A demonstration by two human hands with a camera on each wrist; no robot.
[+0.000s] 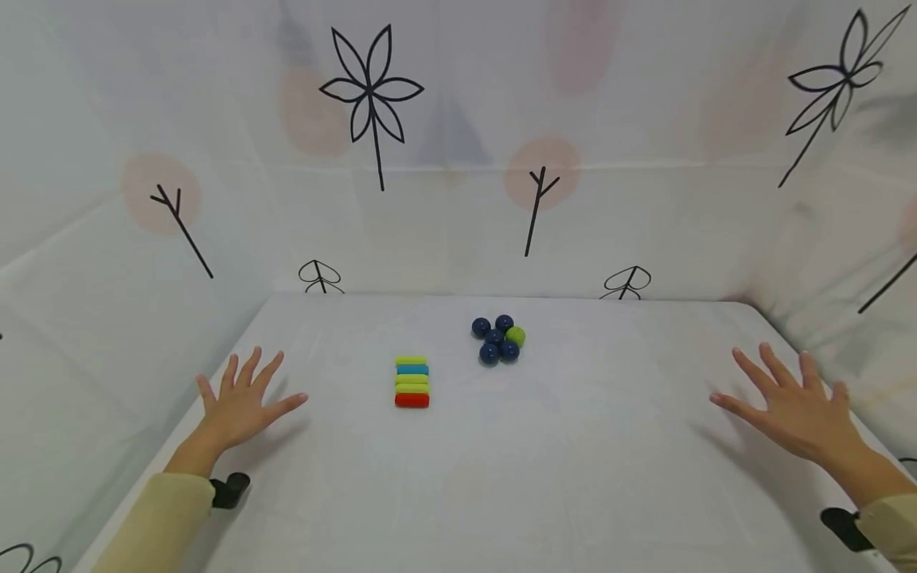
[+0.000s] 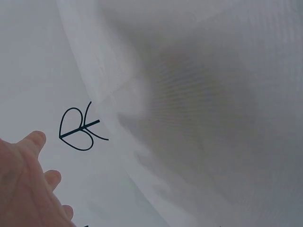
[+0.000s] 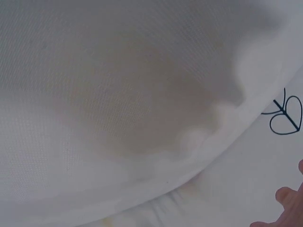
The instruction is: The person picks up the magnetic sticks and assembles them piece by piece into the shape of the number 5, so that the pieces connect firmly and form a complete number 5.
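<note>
Spread wide over the table's left side, my left hand [image 1: 239, 406] holds nothing. My right hand [image 1: 798, 410], also with fingers splayed and nothing in it, is over the right side. Between them, nearer the left hand, lies a column of short sticks: a red stick [image 1: 411, 400] in front, then yellow-green sticks [image 1: 411, 383], a blue stick [image 1: 412, 369] and another yellow-green one at the back. Behind and right of these sits a cluster of dark blue balls [image 1: 489, 353] with one green ball [image 1: 515, 336] at its right. In the wrist views, only parts of the left hand [image 2: 28, 184] and right hand [image 3: 289, 208] show.
A white cloth covers the table [image 1: 501, 477]. Behind it and along both sides hang pale cloth walls [image 1: 444, 223] printed with black leaf and flower drawings. A dark strap [image 1: 231, 490] shows at the left cuff and another dark band [image 1: 845, 529] at the right cuff.
</note>
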